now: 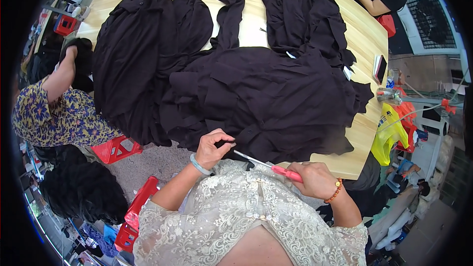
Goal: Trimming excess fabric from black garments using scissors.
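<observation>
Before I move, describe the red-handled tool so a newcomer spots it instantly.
Find the wooden table piled with dark garments. At its near edge, the right hand holds the tool, slim metal end pointing left. Its pinkish-red handle contrasts with the dark garments.

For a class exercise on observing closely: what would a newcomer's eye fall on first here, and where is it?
The big heap of dark garments spread over the pale wooden table would probably strike first. Next comes the red-handled tool in the right hand, its metal shaft pointing toward the left hand. The bright yellow bag stands out by the table's right edge.
</observation>
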A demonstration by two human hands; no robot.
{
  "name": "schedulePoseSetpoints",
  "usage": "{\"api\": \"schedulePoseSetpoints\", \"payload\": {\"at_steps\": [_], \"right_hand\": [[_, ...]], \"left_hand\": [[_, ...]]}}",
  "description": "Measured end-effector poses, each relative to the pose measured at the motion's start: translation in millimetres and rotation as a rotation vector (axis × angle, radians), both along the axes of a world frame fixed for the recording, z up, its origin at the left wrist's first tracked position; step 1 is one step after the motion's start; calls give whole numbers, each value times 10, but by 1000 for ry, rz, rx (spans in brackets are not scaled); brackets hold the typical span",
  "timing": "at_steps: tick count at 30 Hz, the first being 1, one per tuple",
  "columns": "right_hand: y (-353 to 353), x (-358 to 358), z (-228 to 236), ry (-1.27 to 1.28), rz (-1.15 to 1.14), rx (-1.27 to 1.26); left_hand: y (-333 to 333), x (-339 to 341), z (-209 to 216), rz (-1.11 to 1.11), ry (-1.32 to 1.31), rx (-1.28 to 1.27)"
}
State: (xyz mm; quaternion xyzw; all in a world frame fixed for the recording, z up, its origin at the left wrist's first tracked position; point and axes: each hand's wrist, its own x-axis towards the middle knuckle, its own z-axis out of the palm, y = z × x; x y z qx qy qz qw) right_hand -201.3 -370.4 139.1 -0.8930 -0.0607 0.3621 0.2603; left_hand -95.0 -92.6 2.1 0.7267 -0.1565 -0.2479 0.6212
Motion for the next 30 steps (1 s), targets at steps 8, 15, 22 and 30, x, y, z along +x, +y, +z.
{"api": "schedulePoseSetpoints", "payload": {"at_steps": [8,15,22,30], "right_hand": [[-14,-85,-48,-134,-152,8],[-98,-121,0,-247,-348,-13],[-9,-64,-182,-292,-343,29],[-277,27,-157,-605,-492,11]], "left_hand": [[-325,315,98,-33,-260,36],[-364,416,73,25,-352,30],[-554,1253,278,-204,-755,398],[-443,1059,712,-227,-991,232]]}}
